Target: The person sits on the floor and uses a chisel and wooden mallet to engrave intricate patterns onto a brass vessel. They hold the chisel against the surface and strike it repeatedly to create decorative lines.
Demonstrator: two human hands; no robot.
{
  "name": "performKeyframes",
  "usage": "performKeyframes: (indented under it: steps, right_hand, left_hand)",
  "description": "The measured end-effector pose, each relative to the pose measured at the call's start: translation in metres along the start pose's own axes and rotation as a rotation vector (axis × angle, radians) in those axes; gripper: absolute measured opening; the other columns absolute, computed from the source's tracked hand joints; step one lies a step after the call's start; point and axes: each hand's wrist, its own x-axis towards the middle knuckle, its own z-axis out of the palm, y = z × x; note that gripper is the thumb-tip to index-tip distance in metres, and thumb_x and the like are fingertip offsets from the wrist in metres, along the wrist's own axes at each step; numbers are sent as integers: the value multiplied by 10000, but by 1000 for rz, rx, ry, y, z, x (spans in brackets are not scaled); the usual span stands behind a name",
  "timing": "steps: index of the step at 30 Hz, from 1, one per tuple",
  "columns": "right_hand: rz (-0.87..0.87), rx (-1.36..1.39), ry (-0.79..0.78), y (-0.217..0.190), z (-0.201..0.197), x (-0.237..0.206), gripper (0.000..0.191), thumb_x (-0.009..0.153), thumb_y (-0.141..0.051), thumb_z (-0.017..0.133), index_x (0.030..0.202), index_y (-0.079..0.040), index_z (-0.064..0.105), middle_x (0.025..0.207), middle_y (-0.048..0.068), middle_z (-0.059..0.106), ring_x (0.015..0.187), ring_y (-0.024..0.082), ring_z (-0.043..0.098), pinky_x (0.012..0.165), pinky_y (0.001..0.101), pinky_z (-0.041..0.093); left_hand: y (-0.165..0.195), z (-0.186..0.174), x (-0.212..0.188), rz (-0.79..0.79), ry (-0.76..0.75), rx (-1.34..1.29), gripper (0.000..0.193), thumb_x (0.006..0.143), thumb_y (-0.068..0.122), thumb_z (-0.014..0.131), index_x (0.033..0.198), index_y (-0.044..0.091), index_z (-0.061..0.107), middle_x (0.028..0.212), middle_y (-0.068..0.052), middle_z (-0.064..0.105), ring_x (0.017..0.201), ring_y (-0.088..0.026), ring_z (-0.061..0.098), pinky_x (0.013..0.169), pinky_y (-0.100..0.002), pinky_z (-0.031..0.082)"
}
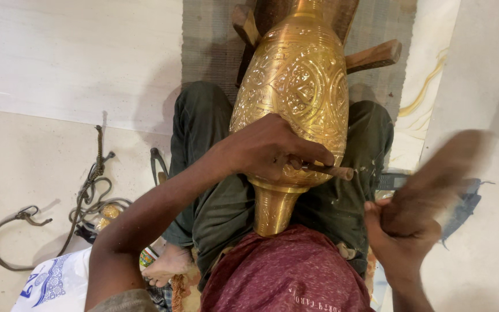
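One blurred mallet (434,179), one chisel (333,170), one engraved brass vase (295,86)

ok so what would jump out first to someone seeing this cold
A big engraved brass vase fills the top centre, lying across the person's lap with its neck toward them. The left hand presses a small chisel against the vase's lower body. At the right, the right hand grips a wooden mallet, blurred by motion.

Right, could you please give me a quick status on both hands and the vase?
Left hand pins chisel against brass vase. Right hand grips blurred mallet. Nothing in the way.
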Motion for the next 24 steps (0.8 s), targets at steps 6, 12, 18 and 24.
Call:
performKeyframes:
  steps: [6,12,18,24]
  right_hand:
    - [113,246,191,-26,14,20,308,836,-72,794,997,-94,532,812,0,668,691,71,620,630,219,515]
    - [106,-262,-18,-5,-2,10,278,824,-44,827,1034,26,658,826,60,673,733,117,604,655,281,496]
    - [72,-464,-40,-7,8,5,218,773,44,796,906,43,623,734,84,616,635,157,575,567,282,472]
    - [218,-500,-119,-27,8,11,248,730,94,772,926,40,629,670,116,622,569,157,596,547,304,471]
  left_hand:
    - [1,1,-1,-9,-11,7,492,803,234,840,1278,219,714,797,-17,753,663,-205,726,624,-354,532]
    - [-1,0,0,100,77,-44,415,902,290,826,1289,245,684,963,-9,782,793,-159,772,669,-304,570]
    - [0,1,-1,-32,-60,22,388,854,334,820,1222,239,744,671,0,719,552,-167,694,545,-350,499]
    - [-2,2,1,2,-63,36,350,895,397,777,1210,248,742,689,13,730,502,-144,672,522,-338,485]
